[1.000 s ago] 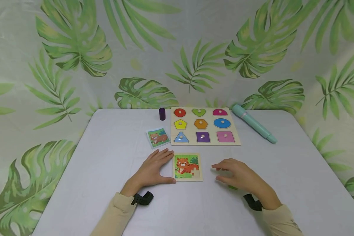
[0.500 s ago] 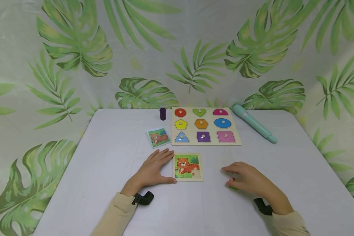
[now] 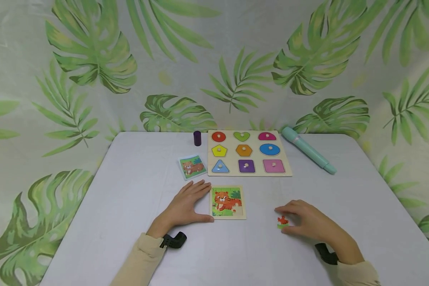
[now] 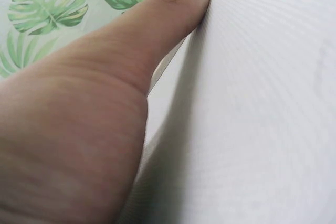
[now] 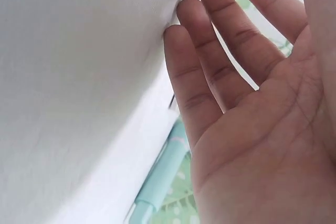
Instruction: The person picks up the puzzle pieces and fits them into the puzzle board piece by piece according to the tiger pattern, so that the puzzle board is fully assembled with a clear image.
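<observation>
A square wooden tiger puzzle (image 3: 227, 200) lies flat near the table's middle, with pale bare wood showing at its lower right corner. Along its left side rests my left hand (image 3: 186, 204), fingertips near the upper corner and thumb at the lower one. In the left wrist view the thumb (image 4: 176, 3) lies straight beside the board's edge. To the right, my right hand (image 3: 307, 220) stands over a small red and green puzzle piece (image 3: 283, 221), which lies between the spread thumb and index finger. The right wrist view shows loosely bent fingers (image 5: 189, 77); the piece is hidden there.
Behind the puzzle lies a knobbed shape board (image 3: 250, 157) with several coloured shapes. Left of it are a tiger picture card (image 3: 192, 167) and a dark purple cylinder (image 3: 197, 138). A mint-green pen-like stick (image 3: 309, 150) lies at the back right, before the leaf-patterned cloth (image 3: 236, 79).
My right hand has moved right and slightly toward me, from beside the puzzle to the loose piece, which has come into fuller view. The left hand has stayed at the puzzle's edge.
</observation>
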A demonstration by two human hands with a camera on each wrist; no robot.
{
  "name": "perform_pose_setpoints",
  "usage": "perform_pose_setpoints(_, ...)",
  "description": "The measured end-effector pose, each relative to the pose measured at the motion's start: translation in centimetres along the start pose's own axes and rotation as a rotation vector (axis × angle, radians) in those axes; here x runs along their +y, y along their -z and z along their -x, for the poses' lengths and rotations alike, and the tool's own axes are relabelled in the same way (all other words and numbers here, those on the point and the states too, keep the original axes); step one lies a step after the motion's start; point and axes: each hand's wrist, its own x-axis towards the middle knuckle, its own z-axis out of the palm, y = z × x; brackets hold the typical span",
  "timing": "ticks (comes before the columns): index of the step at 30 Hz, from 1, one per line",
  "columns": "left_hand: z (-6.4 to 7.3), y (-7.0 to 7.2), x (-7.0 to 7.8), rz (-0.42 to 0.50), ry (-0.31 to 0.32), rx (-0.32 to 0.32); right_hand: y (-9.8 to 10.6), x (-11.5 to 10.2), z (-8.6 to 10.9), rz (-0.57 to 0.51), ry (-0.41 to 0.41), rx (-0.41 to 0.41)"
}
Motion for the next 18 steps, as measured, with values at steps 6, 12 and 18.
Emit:
perform_pose_setpoints(6,0.0,-0.1,-0.1,-0.006,-0.002,0.002,0.0,0.7,0.4,0.003,0.038,0.018)
perform_pose_setpoints(12,0.0,-0.2,-0.3,-0.016,-0.004,0.005,-0.3,1.3,0.5,-0.009,0.086,0.059)
perform_pose_setpoints(18,-0.1,-0.1,-0.2,-0.016,-0.006,0.005,-0.3,1.4,0.3,-0.031,0.076,0.051)
